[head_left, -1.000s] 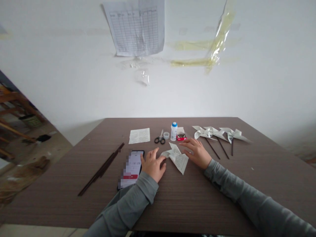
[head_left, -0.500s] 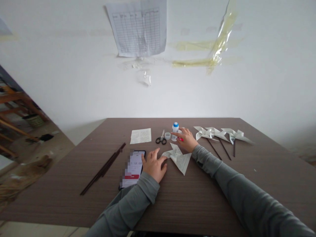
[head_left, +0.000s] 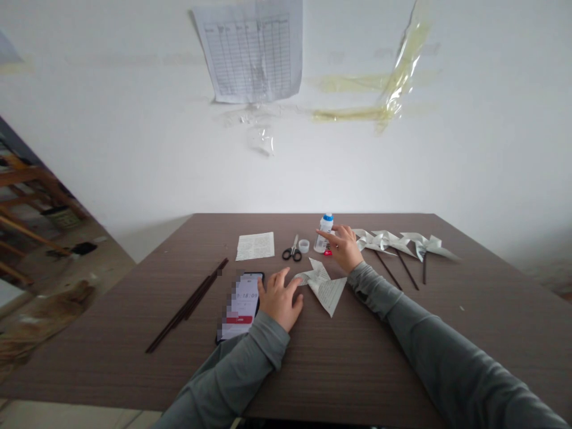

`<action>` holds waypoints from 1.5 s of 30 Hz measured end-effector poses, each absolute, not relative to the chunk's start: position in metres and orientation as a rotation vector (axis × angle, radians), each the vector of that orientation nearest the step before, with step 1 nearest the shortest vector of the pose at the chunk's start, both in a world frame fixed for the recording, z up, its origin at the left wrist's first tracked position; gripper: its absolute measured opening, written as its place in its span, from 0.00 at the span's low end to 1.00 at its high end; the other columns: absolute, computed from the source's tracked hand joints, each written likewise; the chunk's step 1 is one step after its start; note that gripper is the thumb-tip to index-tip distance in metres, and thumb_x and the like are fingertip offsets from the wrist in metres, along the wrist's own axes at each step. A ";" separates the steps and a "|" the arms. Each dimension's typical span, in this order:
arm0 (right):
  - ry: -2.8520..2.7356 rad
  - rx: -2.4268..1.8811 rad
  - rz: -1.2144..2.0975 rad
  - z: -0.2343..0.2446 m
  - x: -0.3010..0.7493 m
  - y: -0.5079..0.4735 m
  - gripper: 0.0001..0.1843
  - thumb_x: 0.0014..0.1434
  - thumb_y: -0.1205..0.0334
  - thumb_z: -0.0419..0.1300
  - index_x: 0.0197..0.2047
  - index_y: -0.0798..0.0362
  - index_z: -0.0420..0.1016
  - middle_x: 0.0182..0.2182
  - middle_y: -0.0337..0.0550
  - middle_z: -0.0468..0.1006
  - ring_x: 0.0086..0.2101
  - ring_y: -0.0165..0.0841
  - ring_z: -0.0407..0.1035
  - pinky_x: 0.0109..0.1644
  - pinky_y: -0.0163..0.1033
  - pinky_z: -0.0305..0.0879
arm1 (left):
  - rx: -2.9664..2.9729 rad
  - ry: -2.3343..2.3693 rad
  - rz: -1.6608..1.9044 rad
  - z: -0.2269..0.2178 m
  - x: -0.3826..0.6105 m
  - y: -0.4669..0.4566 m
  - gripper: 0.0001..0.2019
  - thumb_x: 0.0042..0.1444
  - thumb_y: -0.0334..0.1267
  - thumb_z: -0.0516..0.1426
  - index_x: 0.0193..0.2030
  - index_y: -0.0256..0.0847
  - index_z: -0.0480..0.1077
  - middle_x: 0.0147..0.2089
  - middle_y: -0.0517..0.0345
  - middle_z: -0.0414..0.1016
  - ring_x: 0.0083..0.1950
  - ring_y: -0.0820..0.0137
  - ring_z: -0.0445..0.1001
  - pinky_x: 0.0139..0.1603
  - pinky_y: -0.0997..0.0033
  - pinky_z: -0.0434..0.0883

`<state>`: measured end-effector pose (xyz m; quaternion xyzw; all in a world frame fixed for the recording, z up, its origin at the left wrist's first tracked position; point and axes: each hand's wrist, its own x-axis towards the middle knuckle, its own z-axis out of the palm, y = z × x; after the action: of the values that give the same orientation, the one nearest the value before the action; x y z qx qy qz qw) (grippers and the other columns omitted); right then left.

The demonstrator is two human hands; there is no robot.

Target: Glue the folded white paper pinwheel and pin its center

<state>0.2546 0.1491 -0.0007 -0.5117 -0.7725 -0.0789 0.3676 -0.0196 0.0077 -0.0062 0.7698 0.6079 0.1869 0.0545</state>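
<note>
My right hand [head_left: 346, 247] is at a white bottle with a blue cap [head_left: 322, 238], which looks like a glue bottle. Its index finger reaches across the bottle's front, and the bottle leans slightly to the right; the thumb's hold is partly hidden. My left hand [head_left: 280, 301] rests on the table with fingers spread, its fingertips at the left edge of a folded paper pinwheel [head_left: 326, 292] made of printed paper. Left of that hand lies a phone [head_left: 243, 307] with a timer on its screen, partly behind the sleeve.
Scissors [head_left: 292, 250] and a small clear cup [head_left: 304, 245] stand left of the bottle. A square of printed paper [head_left: 255, 246] lies farther left, near dark sticks [head_left: 190, 304]. Several paper pinwheels on sticks [head_left: 397, 244] lie at the right. A wall rises behind the table [head_left: 379, 345].
My right hand has shifted slightly right and away from me. The bottle has moved right with it and changed from upright to tilted. My left hand has stayed nearly still.
</note>
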 end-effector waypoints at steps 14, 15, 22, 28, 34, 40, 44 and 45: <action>-1.948 -1.309 -0.190 -0.016 0.304 0.090 0.33 0.78 0.62 0.68 0.80 0.33 0.91 0.49 0.49 0.93 0.57 0.59 0.79 0.76 0.72 0.72 | 2.408 1.721 0.532 -0.004 0.000 0.002 0.24 0.83 0.43 0.68 0.80 0.63 0.89 0.91 0.45 0.80 0.89 0.36 0.77 0.96 0.08 0.64; -1.934 -1.296 -0.181 -0.019 0.304 0.088 0.29 0.78 0.59 0.70 0.77 0.35 0.93 0.48 0.49 0.94 0.57 0.59 0.80 0.76 0.72 0.73 | 2.408 1.717 0.534 -0.003 0.002 0.001 0.24 0.83 0.44 0.69 0.81 0.64 0.89 0.91 0.45 0.80 0.89 0.35 0.77 0.96 0.08 0.64; -1.908 -1.209 -0.066 -0.033 0.285 0.091 0.21 0.83 0.38 0.73 0.43 0.43 0.93 0.47 0.50 0.96 0.56 0.57 0.87 0.80 0.74 0.75 | 2.419 1.697 0.483 0.004 0.011 -0.001 0.27 0.80 0.48 0.72 0.82 0.60 0.88 0.93 0.41 0.78 0.90 0.31 0.75 0.96 0.04 0.60; -2.001 -1.219 -0.032 -0.036 0.270 0.090 0.14 0.82 0.44 0.76 0.47 0.43 0.94 0.48 0.49 0.96 0.56 0.55 0.89 0.79 0.71 0.80 | 2.410 1.710 0.494 0.004 0.012 -0.001 0.22 0.76 0.46 0.76 0.74 0.58 0.93 0.91 0.41 0.81 0.89 0.30 0.77 0.96 0.04 0.62; -2.068 -1.208 -0.080 -0.037 0.263 0.090 0.14 0.81 0.45 0.79 0.45 0.43 0.90 0.47 0.49 0.94 0.56 0.53 0.89 0.82 0.73 0.79 | 2.417 1.700 0.531 -0.001 0.011 0.000 0.22 0.74 0.45 0.78 0.72 0.58 0.94 0.89 0.42 0.82 0.88 0.31 0.79 0.95 0.02 0.63; -2.090 -1.188 -0.104 -0.037 0.262 0.089 0.17 0.80 0.44 0.79 0.41 0.42 0.88 0.45 0.47 0.92 0.54 0.53 0.88 0.82 0.74 0.80 | 2.418 1.715 0.468 -0.002 0.012 -0.001 0.23 0.75 0.45 0.78 0.74 0.61 0.93 0.91 0.44 0.80 0.89 0.32 0.78 0.95 0.03 0.62; -2.079 -1.197 -0.116 -0.035 0.264 0.087 0.15 0.79 0.47 0.81 0.41 0.42 0.87 0.47 0.49 0.93 0.56 0.54 0.88 0.84 0.76 0.78 | 2.410 1.724 0.453 0.000 0.014 -0.002 0.23 0.74 0.45 0.78 0.74 0.61 0.93 0.91 0.43 0.80 0.89 0.31 0.78 0.95 0.02 0.62; -2.077 -1.194 -0.111 -0.034 0.264 0.086 0.15 0.79 0.48 0.81 0.41 0.42 0.87 0.48 0.49 0.94 0.57 0.54 0.88 0.85 0.76 0.77 | 2.414 1.722 0.466 0.001 0.014 -0.002 0.23 0.73 0.44 0.78 0.73 0.60 0.94 0.90 0.43 0.80 0.88 0.30 0.78 0.94 0.01 0.62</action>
<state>0.2640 0.0862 -0.0343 -0.4640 -0.8069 -0.0430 0.3630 0.0142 -0.0019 0.0005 0.8023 0.5722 0.1549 0.0698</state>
